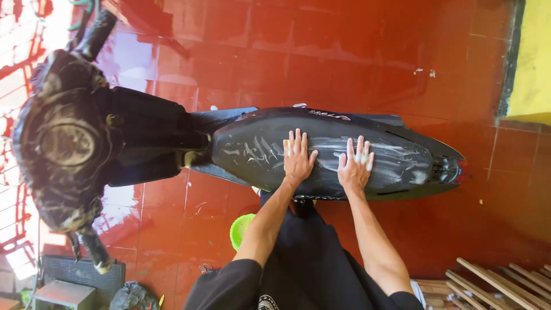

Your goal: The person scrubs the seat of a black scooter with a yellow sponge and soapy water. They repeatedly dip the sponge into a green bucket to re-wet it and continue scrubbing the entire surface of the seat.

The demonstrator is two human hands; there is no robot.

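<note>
Head view. Your dark clothing fills the bottom edge at 6 o'clock; both bare forearms run up from it toward the scooter seat point(327, 152).

Left hand point(298, 158): flat on the seat, fingers spread. A sliver of yellow shows at its upper edge, possibly a sponge under the palm; cannot confirm. Grip reads as pressing down, not clenched around anything.

Right hand point(356, 163): flat on the seat toward 3 o'clock of the left, fingers spread and coated in white suds. Grip released, palm bearing on the surface.

Seat position: centre of frame, lying along the 9-to-3 line, tail light point(461, 166) at 3 o'clock, handlebars and dashboard point(63, 140) at 9 o'clock. White soap streaks cross the seat around both hands. Judgement: flat palms suit spreading lather over a broad curved surface.

Surroundings: green bucket point(241, 229) at 7 o'clock, near your left elbow. Wet red tiled floor point(344, 57) beneath. Wooden slats point(505, 281) at 5 o'clock. Yellow wall point(534, 57) at 2 o'clock.
</note>
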